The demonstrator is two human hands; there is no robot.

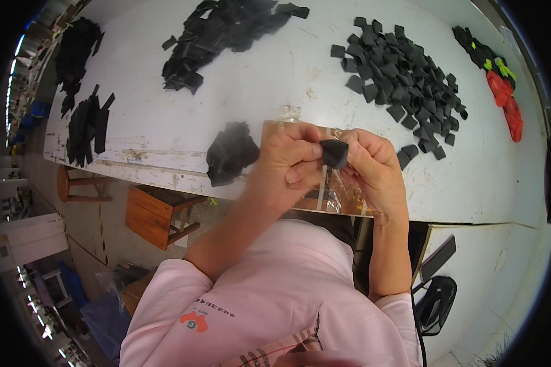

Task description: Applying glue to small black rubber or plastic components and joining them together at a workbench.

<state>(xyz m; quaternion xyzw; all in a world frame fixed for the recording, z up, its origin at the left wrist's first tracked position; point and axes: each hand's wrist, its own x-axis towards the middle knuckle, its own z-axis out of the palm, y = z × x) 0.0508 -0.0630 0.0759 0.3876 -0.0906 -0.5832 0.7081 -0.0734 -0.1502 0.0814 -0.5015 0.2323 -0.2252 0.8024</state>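
Observation:
Between my two hands is a small black fabric piece [335, 154], folded into a rounded shape. My left hand [292, 158] pinches its left edge with thumb and fingertips. On its right edge, the thumb and fingers of my right hand [376, 162] are closed too. Both hands are above a brown cardboard sheet [309, 194] with clear tape over it at the table's front edge. Left of my left hand lies a small pile of flat black fabric pieces [231, 153]. A large group of folded black pieces [404, 79] is spread at the right.
Flat black pieces [220, 40] are heaped at the back of the white table [275, 73]. Black strips [89, 131] lie at its left end. Red and black bundles [502, 88] rest by the right wall. Wooden stools [150, 214] stand below the front edge.

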